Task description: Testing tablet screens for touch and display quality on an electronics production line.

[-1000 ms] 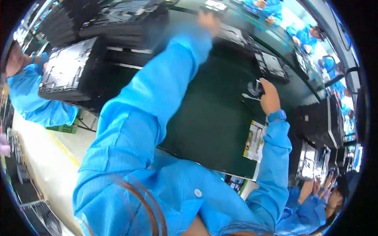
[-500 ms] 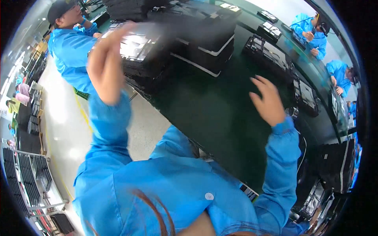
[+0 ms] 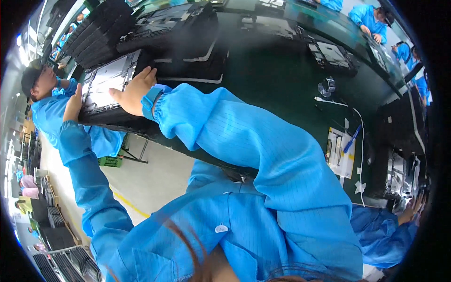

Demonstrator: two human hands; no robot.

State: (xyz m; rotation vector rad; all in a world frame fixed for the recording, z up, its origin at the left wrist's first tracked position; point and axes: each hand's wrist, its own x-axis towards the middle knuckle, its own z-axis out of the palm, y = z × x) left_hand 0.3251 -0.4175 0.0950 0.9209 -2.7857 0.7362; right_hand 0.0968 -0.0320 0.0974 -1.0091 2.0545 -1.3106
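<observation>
At the table's left end, a black tray (image 3: 86,114) carries a flat, shiny silver device part (image 3: 101,84). My left hand (image 3: 73,104) grips the tray's left side, fingers pointing up along the edge. Across from it, my right hand (image 3: 134,95) holds the right side, with its thumb over the silver part and its fingers along the rim. The undersides of both hands are hidden. Whether the tray rests on others or is lifted off them, I cannot tell.
Behind stand stacked black trays (image 3: 96,35) and another tray with parts (image 3: 164,21). To the right lie a tape roll (image 3: 327,87), a white cable (image 3: 361,145), a blue pen (image 3: 352,139) and a tray (image 3: 332,55). A co-worker in blue (image 3: 49,110) is close on the left.
My right hand has crossed from the right of the table to the tray's right side. My left hand has come down onto its left side. The view has shifted.
</observation>
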